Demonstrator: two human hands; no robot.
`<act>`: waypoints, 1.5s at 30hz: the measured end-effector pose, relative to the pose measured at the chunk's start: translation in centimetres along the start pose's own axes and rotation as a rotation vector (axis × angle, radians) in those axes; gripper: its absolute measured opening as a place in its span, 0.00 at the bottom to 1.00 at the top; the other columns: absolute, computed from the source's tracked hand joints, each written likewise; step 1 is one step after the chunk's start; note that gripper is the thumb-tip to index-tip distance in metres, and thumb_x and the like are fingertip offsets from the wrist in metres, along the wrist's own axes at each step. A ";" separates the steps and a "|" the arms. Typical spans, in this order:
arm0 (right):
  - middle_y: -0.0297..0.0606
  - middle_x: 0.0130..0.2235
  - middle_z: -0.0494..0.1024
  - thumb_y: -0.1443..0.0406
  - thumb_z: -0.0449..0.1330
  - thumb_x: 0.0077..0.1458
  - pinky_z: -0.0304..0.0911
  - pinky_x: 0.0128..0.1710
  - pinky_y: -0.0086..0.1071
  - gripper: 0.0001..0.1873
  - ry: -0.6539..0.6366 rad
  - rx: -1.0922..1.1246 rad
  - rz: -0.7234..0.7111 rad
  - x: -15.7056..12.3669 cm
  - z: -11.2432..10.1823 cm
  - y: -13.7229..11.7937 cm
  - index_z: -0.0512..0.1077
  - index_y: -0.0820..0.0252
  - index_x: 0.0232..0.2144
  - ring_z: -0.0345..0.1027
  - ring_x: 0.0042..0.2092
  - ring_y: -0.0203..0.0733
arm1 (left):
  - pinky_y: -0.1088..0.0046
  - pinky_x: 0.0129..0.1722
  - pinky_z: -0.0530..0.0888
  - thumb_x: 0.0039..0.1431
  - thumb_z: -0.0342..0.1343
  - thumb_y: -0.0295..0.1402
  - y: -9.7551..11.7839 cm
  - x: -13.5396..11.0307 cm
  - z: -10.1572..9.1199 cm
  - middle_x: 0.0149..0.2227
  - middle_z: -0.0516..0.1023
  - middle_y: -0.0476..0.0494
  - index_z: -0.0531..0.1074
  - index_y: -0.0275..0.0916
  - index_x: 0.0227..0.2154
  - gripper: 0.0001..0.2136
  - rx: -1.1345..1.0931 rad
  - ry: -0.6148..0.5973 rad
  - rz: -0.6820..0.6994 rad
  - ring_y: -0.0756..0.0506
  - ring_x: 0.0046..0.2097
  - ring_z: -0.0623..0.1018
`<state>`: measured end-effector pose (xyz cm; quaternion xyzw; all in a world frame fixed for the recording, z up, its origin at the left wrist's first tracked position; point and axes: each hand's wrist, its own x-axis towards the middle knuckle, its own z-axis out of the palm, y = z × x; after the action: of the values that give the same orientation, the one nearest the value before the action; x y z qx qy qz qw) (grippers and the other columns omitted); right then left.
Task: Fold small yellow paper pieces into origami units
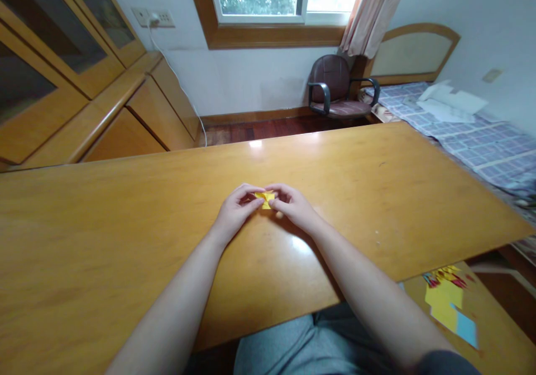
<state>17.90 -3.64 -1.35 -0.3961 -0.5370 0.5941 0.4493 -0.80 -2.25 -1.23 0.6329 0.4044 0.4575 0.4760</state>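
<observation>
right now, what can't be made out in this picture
All in the head view:
Yellow paper: partly hidden by the fingers of the left hand and right hand; its folds are too small to read.
Red and yellow items on the lower surface at right: too small and blurred to name.
Cabinet contents: obscured by dark glass; the left picture edge cuts the cabinet off.
Bed: cut off by the right picture edge.

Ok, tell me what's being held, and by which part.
A small yellow paper: the left hand holds it at its left side, the right hand at its right.
</observation>
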 end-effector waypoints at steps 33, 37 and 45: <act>0.37 0.40 0.73 0.65 0.59 0.60 0.69 0.35 0.30 0.03 0.168 -0.411 -0.389 -0.6 0.1 -0.3 0.72 0.56 0.37 0.72 0.37 0.36 | 0.69 0.41 0.75 0.56 0.63 0.36 0.7 -0.4 0.4 0.35 0.73 0.47 0.76 0.40 0.33 0.06 -0.003 0.119 0.154 0.47 0.37 0.77; 0.39 0.45 0.73 0.61 0.59 0.61 0.70 0.34 0.30 0.08 0.177 -0.452 -0.390 -0.8 0.3 -0.6 0.72 0.54 0.43 0.71 0.39 0.37 | 0.69 0.42 0.75 0.57 0.63 0.36 0.7 -0.4 0.3 0.36 0.73 0.46 0.76 0.40 0.33 0.05 0.047 0.148 0.174 0.46 0.39 0.76; 0.41 0.46 0.73 0.62 0.59 0.61 0.71 0.39 0.33 0.10 0.106 -0.517 -0.388 -0.8 0.4 -0.3 0.70 0.54 0.45 0.71 0.42 0.39 | 0.71 0.40 0.76 0.56 0.62 0.36 0.9 -0.5 0.5 0.35 0.73 0.48 0.74 0.39 0.33 0.06 0.011 0.167 0.120 0.48 0.36 0.77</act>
<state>17.78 -4.47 -0.98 -0.4179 -0.7111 0.3201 0.4661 -0.36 -3.00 -0.46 0.6181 0.4067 0.5341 0.4091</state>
